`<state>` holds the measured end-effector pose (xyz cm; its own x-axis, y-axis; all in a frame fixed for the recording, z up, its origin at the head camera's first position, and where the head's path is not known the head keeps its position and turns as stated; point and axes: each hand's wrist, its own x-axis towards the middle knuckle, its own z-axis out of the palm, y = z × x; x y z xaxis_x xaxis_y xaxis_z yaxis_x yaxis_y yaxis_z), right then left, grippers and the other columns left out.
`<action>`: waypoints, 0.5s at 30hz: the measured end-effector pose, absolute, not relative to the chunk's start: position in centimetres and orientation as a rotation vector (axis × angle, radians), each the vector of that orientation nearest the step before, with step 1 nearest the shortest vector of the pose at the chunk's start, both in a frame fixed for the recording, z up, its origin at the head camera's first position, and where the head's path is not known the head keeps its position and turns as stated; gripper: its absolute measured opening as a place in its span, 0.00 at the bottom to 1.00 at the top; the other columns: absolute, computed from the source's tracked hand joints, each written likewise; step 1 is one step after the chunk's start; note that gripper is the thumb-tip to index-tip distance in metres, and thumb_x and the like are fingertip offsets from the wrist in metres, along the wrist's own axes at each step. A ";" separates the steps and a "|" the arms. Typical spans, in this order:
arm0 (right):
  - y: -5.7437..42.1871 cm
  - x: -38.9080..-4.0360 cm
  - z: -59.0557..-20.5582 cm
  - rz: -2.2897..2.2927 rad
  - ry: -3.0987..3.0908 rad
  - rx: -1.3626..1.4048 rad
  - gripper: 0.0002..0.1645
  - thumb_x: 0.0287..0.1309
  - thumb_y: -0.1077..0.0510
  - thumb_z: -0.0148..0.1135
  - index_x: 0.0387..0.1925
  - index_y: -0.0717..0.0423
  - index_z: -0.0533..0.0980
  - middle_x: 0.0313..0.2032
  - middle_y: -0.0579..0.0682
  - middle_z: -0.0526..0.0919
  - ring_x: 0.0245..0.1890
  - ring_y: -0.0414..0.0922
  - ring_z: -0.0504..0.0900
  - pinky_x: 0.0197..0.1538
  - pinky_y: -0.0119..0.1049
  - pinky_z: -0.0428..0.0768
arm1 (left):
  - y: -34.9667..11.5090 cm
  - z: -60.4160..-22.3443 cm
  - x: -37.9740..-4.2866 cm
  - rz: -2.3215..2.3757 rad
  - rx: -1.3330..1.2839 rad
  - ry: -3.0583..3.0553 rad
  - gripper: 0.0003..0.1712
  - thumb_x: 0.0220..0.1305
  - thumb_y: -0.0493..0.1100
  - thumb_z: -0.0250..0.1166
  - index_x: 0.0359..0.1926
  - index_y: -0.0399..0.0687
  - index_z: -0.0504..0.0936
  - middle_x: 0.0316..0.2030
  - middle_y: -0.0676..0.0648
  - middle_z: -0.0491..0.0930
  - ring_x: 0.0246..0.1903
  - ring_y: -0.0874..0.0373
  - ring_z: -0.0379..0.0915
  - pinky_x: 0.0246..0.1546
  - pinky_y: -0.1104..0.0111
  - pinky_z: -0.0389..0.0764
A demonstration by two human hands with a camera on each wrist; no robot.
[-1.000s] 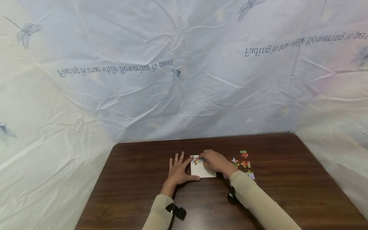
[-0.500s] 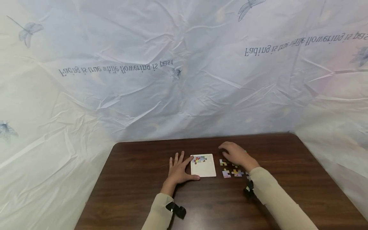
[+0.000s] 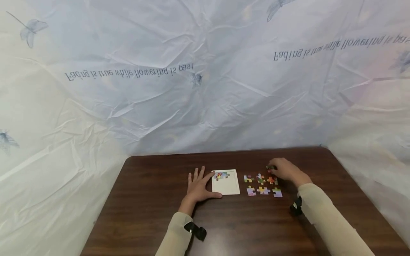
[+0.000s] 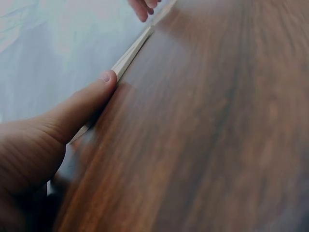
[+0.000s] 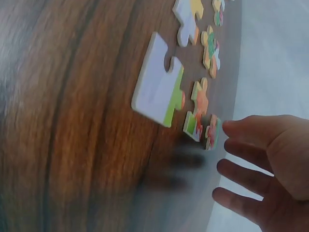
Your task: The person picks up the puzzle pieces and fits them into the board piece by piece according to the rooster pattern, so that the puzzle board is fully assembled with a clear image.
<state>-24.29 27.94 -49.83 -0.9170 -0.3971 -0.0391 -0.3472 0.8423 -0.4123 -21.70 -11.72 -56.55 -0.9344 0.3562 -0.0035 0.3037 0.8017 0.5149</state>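
Observation:
A white square puzzle tray (image 3: 228,187) lies on the table, with joined colourful puzzle pieces (image 3: 221,175) in its upper left. My left hand (image 3: 198,189) spreads its fingers at the tray's left side, index fingertip at the upper left corner and thumb at the lower edge. That thumb (image 4: 91,99) touches the tray's edge in the left wrist view. To the right, my right hand (image 3: 286,170) reaches over the back right puzzle piece (image 3: 269,167). In the right wrist view, its fingers (image 5: 244,176) are apart and extended, with a fingertip right beside that piece.
Several loose jigsaw pieces (image 3: 263,190) lie in rows on the dark wooden table (image 3: 153,199), right of the tray. A lilac and green corner piece (image 5: 157,84) is nearest the right wrist camera. Behind the table hangs a pale printed sheet (image 3: 205,117).
My right hand has left the tray and travelled right over the loose pieces to the back right one. The left hand has kept its place at the tray.

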 end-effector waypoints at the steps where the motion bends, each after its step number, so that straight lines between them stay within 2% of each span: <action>1: 28.0 -24.3 -50.0 -0.609 2.886 -0.591 0.15 0.70 0.67 0.64 0.55 0.70 0.82 0.50 0.67 0.85 0.49 0.62 0.85 0.50 0.60 0.84 | -11.8 -56.5 -21.6 0.796 0.528 2.887 0.63 0.48 0.76 0.78 0.82 0.67 0.64 0.84 0.39 0.43 0.83 0.35 0.29 0.78 0.35 0.30; 6: 27.8 -24.5 -50.7 -0.581 2.882 -0.596 0.17 0.69 0.67 0.65 0.56 0.72 0.82 0.56 0.72 0.82 0.55 0.68 0.82 0.54 0.63 0.83 | -12.2 -56.4 -21.7 0.784 0.526 2.887 0.62 0.49 0.77 0.77 0.82 0.68 0.63 0.84 0.40 0.42 0.83 0.35 0.28 0.78 0.36 0.29; 15: 28.3 -24.5 -50.9 -0.519 2.940 -0.629 0.16 0.66 0.69 0.68 0.53 0.71 0.83 0.51 0.68 0.84 0.50 0.65 0.84 0.50 0.61 0.85 | -11.8 -56.5 -21.9 0.774 0.543 2.877 0.62 0.50 0.75 0.77 0.82 0.67 0.63 0.84 0.39 0.41 0.82 0.34 0.28 0.77 0.35 0.29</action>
<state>-24.53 28.28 -50.91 -0.9109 -0.4122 -0.0173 -0.3813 0.8572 -0.3462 -21.95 -11.77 -56.50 -0.9295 0.3685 -0.0163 0.3105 0.8056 0.5045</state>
